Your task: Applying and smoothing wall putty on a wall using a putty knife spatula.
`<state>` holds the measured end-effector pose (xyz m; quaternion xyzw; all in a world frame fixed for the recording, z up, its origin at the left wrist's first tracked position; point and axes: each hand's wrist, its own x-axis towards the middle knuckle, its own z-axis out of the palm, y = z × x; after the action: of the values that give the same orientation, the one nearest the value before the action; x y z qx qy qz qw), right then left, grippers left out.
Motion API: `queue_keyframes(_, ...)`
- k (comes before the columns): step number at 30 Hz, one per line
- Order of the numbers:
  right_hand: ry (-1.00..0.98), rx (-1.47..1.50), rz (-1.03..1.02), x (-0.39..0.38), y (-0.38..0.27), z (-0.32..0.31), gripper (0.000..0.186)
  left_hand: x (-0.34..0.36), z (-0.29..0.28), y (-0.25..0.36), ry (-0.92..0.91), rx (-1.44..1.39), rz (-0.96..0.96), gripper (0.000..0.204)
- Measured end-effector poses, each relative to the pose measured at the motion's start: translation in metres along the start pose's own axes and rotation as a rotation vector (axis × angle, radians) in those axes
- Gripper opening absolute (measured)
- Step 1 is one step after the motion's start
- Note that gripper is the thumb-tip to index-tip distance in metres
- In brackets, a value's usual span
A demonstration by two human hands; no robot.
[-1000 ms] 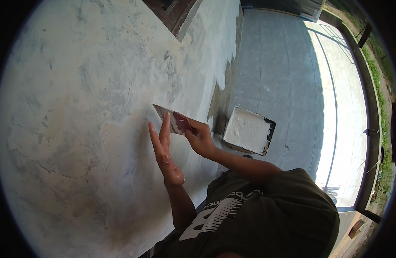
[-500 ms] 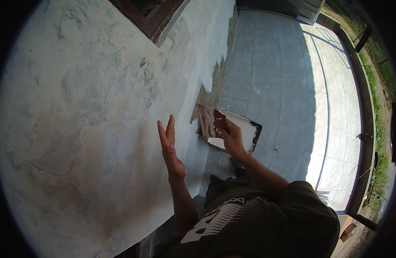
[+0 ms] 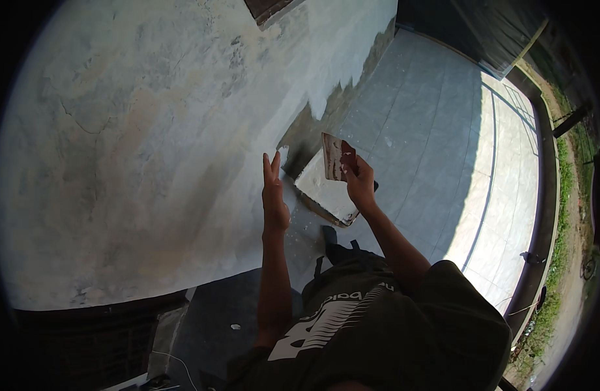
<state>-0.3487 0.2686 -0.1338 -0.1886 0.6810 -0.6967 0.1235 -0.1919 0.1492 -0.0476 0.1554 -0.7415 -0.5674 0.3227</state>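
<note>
My right hand (image 3: 361, 188) grips a wide putty knife (image 3: 334, 158) by its dark red handle; the flat blade is streaked with pale, wet-looking smears. Below the blade, on the floor, a squarish container (image 3: 323, 212) holds white paste, and its rim is smeared. My left hand (image 3: 275, 203) is held up beside the wall (image 3: 163, 163), fingers stretched out and nothing in it. Whether its fingertips touch the wall, I cannot tell. Whitish, patchy coating covers most of the wall, ending in a ragged edge above a bare grey strip (image 3: 306, 127) along the bottom.
Grey floor tiles (image 3: 417, 124) run away to the right, partly in bright sun. A low ledge (image 3: 549, 163) borders them, with grass beyond. A brown frame corner (image 3: 267, 12) juts from the wall at the top. A dark sheet (image 3: 469, 29) hangs at the far end.
The view has swung, so wall and floor sit differently. My right hand with the putty knife has lifted slightly off the container. My left hand keeps its stretched pose.
</note>
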Motion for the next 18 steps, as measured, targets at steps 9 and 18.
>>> queue_keyframes(9, -0.108, -0.185, -0.062, 0.004, -0.002, -0.063, 0.016, -0.035, 0.061, -0.01, 0.096, -0.004, -0.099, 0.07)
queue_keyframes(18, -0.212, -0.16, 0.029, 0.036, 0.031, -0.1, 0.018, -0.042, 0.107, -0.053, 0.26, -0.063, -0.194, 0.065)
